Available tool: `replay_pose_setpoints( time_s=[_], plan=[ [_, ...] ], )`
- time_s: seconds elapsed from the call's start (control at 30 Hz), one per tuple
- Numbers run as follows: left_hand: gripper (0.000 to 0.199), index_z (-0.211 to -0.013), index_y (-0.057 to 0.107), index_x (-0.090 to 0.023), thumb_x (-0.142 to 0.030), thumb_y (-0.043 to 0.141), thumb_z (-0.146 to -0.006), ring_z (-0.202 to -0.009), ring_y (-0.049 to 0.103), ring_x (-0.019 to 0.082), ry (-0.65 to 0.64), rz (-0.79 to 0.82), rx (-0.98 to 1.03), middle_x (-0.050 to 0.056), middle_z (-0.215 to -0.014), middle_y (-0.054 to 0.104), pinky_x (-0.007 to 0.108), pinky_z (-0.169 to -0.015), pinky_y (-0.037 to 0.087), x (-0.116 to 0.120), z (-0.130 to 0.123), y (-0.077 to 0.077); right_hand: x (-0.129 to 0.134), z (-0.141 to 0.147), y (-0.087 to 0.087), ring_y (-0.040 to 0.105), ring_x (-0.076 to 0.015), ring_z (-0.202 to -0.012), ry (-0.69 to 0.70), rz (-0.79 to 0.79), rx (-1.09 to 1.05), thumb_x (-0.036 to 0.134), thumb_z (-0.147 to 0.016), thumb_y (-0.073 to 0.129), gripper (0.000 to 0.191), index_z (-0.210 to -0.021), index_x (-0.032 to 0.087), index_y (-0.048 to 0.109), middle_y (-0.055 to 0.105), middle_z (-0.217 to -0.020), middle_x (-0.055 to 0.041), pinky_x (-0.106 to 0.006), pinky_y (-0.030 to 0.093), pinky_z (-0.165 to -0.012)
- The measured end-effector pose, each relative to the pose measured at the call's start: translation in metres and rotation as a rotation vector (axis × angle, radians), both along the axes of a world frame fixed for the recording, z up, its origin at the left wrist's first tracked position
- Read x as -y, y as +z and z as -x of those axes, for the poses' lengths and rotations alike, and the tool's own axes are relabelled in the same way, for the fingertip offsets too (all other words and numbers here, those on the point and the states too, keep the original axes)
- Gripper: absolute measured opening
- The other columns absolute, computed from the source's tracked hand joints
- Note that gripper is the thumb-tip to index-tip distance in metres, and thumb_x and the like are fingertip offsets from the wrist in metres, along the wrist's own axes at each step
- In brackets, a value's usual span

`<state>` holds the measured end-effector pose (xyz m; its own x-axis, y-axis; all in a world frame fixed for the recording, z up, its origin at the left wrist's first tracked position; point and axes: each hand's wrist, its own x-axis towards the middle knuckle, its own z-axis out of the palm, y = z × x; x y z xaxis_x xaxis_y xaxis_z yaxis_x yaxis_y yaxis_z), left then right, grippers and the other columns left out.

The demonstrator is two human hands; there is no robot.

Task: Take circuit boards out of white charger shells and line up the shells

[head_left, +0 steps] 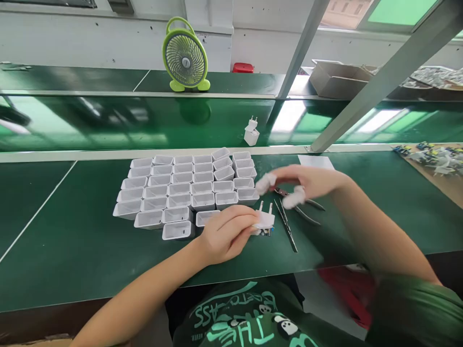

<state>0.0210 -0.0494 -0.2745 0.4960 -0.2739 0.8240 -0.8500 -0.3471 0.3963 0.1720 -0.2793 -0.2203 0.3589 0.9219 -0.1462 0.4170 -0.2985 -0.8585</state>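
My left hand [228,234] grips a white two-pin plug part [265,220], its pins pointing up and a small circuit board showing below it. My right hand [307,182] hovers just right of it, above the pliers [304,212], with white covers on the thumb and a fingertip; thumb and fingers are apart and nothing shows between them. Metal tweezers [286,225] lie beneath it on the green table. Rows of open white plastic housings [179,189] stand to the left, a few of them close behind my left hand.
Beyond the table's raised edge, a white plug adapter [251,132] stands on a green surface. A green fan [185,60] sits on the shelf. At right are a white paper [316,162] and a cardboard sheet [448,185] with small wired parts; boxes [338,79] stand above.
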Motion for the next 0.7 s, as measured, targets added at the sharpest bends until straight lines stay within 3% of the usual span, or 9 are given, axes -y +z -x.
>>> replay_pose_setpoints(
  time_s=[0.07,0.1,0.3,0.43,0.53,0.6,0.7],
  plan=[
    [0.019,-0.109,0.061,-0.011,-0.008,0.055,-0.092,-0.095,0.07,0.017,-0.041,-0.028,0.036,0.013,-0.099,0.072,0.026,-0.08,0.062,0.001,0.003,-0.002,0.004,0.025,0.004,0.062,-0.0234,-0.114,0.242,0.011,-0.115,0.038,-0.077,0.079,0.059,-0.13,0.02,0.061,0.066,-0.124,-0.0069,-0.036,0.049,-0.102],
    [0.017,-0.109,0.061,-0.01,-0.01,0.055,-0.093,-0.095,0.07,0.017,-0.056,-0.042,0.051,0.014,-0.099,0.072,0.026,-0.08,0.062,0.002,0.004,-0.003,0.004,0.034,0.002,0.062,-0.0226,-0.113,0.282,0.005,-0.135,0.037,-0.076,0.081,0.06,-0.131,0.019,0.061,0.067,-0.123,-0.0067,-0.034,0.049,-0.101],
    [0.016,-0.108,0.06,-0.011,-0.012,0.052,-0.095,-0.09,0.073,0.016,-0.164,-0.093,0.125,0.012,-0.094,0.073,0.024,-0.079,0.062,0.013,0.006,-0.004,-0.012,0.058,-0.033,0.066,-0.0176,-0.093,0.323,-0.097,-0.205,0.045,-0.073,0.084,0.055,-0.116,0.015,0.067,0.07,-0.105,-0.0054,-0.024,0.052,-0.084],
    [0.021,-0.111,0.059,-0.017,-0.01,0.051,-0.093,-0.085,0.073,0.014,-0.171,-0.153,0.092,0.008,-0.098,0.074,0.02,-0.076,0.061,0.016,0.015,0.008,-0.011,0.066,-0.042,0.064,-0.0177,-0.087,0.348,-0.147,-0.237,0.053,-0.067,0.085,0.058,-0.108,0.015,0.069,0.07,-0.099,-0.0056,-0.026,0.052,-0.08],
    [0.028,-0.121,0.056,-0.016,-0.017,0.057,-0.093,-0.089,0.072,0.018,0.015,-0.268,-0.015,0.013,-0.111,0.071,0.025,-0.077,0.061,0.009,0.033,0.02,-0.005,0.07,-0.041,0.061,-0.0165,-0.082,0.276,-0.16,-0.277,0.048,-0.068,0.086,0.053,-0.107,0.016,0.069,0.068,-0.097,-0.0055,-0.026,0.052,-0.077],
    [0.032,-0.122,0.055,-0.014,-0.022,0.06,-0.092,-0.093,0.07,0.023,0.289,-0.339,-0.116,0.015,-0.111,0.069,0.033,-0.076,0.06,0.0,0.046,0.02,-0.002,0.071,-0.043,0.06,-0.017,-0.08,0.184,-0.202,-0.404,0.044,-0.071,0.085,0.05,-0.109,0.016,0.069,0.066,-0.097,-0.0058,-0.029,0.053,-0.074],
    [0.029,-0.118,0.056,-0.014,-0.026,0.062,-0.092,-0.077,0.067,0.02,0.729,-0.443,-0.305,0.01,-0.099,0.069,0.031,-0.061,0.054,-0.012,0.062,0.007,0.0,0.071,-0.054,0.064,-0.0233,-0.089,-0.109,-0.402,-0.599,0.047,-0.073,0.082,0.056,-0.118,0.019,0.066,0.065,-0.103,-0.0081,-0.041,0.055,-0.08]
  ],
)
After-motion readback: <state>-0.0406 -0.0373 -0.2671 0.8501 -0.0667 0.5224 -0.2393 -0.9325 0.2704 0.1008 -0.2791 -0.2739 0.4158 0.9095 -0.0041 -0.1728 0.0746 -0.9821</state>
